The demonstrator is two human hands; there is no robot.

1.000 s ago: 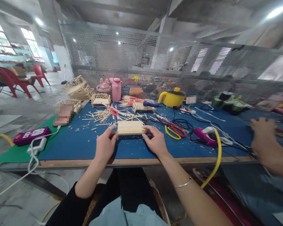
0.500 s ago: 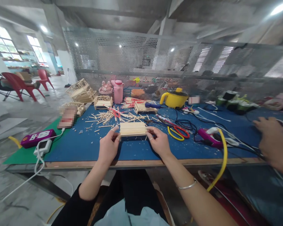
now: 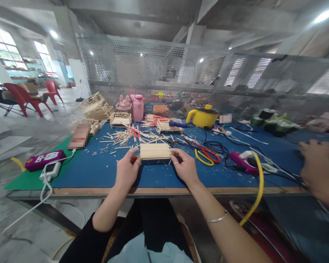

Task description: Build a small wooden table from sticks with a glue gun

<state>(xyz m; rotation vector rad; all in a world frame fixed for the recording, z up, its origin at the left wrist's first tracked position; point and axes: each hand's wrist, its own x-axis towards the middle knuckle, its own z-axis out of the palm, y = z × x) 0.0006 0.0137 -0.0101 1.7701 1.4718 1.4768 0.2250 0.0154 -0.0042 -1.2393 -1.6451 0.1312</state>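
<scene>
A flat panel of wooden sticks (image 3: 155, 151) is held just above the blue table mat (image 3: 104, 171), between both my hands. My left hand (image 3: 127, 171) pinches the panel's left end with thumb and fingers. My right hand (image 3: 184, 166) grips its right end the same way; a silver bangle (image 3: 215, 219) sits on that forearm. Loose wooden sticks (image 3: 126, 136) lie scattered just behind the panel.
Yellow-handled scissors (image 3: 203, 155) and a pink glue gun (image 3: 242, 162) with a yellow cable lie to the right. Another person's hand (image 3: 318, 168) rests at the far right. Stick-built frames (image 3: 94, 106), a pink bottle (image 3: 138, 106), a yellow pot (image 3: 203, 115) stand behind; a purple power strip (image 3: 44, 160) sits left.
My hands and the stick panel hold nearly the same pose; the view has shifted slightly, and the other person's hand at right has moved a little rightward.
</scene>
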